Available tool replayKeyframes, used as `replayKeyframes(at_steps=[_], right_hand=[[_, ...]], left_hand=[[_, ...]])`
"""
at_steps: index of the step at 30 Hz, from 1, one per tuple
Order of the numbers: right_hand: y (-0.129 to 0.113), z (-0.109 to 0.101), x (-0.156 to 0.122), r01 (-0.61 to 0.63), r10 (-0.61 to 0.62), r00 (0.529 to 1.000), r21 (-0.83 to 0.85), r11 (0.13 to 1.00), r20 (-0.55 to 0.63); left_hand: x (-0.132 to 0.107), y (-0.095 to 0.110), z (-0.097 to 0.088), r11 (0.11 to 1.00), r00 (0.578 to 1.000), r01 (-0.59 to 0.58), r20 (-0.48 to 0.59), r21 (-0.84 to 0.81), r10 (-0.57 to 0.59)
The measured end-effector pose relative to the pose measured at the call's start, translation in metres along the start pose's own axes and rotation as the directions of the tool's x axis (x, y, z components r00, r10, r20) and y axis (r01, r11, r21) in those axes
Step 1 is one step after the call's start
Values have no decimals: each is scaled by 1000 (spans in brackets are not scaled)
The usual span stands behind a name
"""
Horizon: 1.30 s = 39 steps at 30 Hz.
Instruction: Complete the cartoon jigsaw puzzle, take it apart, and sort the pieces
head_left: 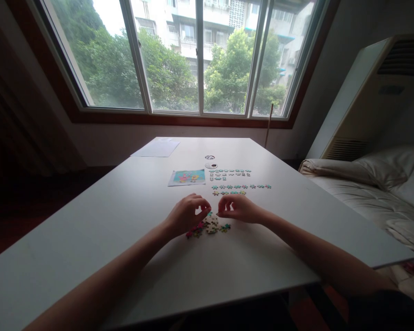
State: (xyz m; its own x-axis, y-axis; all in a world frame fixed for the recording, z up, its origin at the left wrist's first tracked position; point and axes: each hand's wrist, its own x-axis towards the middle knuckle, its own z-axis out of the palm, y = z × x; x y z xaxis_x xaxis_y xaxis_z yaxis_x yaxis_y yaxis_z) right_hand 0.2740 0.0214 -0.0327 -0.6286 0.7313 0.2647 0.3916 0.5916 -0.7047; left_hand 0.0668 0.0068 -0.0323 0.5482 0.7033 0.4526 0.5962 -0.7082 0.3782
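My left hand is over the near part of the white table, thumb and fingers pinched together. A small teal jigsaw piece shows at its fingertips. Facing it, a short gap away, my right hand has its fingers curled in to the thumb; whatever is in that pinch is too small to make out. Below both hands lies a loose pile of jigsaw pieces, some pink, some green, some pale side up. Beyond the right hand, several pieces are laid out in rows.
A colourful picture sheet lies left of the rows on the white table. Two small round items sit behind them, and white paper is at the far left corner. A cream sofa stands to the right.
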Motion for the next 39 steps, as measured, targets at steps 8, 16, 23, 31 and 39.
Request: replayKeyframes(at_steps=[8, 16, 23, 31, 39], right_hand=[[-7, 3, 1, 108, -96, 990, 112, 988, -101], [-10, 2, 1, 168, -146, 980, 173, 970, -133], [-12, 0, -1, 247, -252, 950, -51, 968, -184], [-6, -4, -1, 246, -312, 923, -276, 929, -226], [-10, 0, -2, 259, -371, 895, -386, 885, -248]], left_hand=[[-1, 8, -6, 923, 986, 56, 164, -382, 9], [0, 11, -9, 731, 941, 294, 319, -616, -111], [0, 10, -10, 813, 962, 245, 233, -527, -139], [-3, 4, -6, 997, 978, -72, -197, -10, 68], [-2, 10, -9, 985, 966, -103, -222, 140, 132]])
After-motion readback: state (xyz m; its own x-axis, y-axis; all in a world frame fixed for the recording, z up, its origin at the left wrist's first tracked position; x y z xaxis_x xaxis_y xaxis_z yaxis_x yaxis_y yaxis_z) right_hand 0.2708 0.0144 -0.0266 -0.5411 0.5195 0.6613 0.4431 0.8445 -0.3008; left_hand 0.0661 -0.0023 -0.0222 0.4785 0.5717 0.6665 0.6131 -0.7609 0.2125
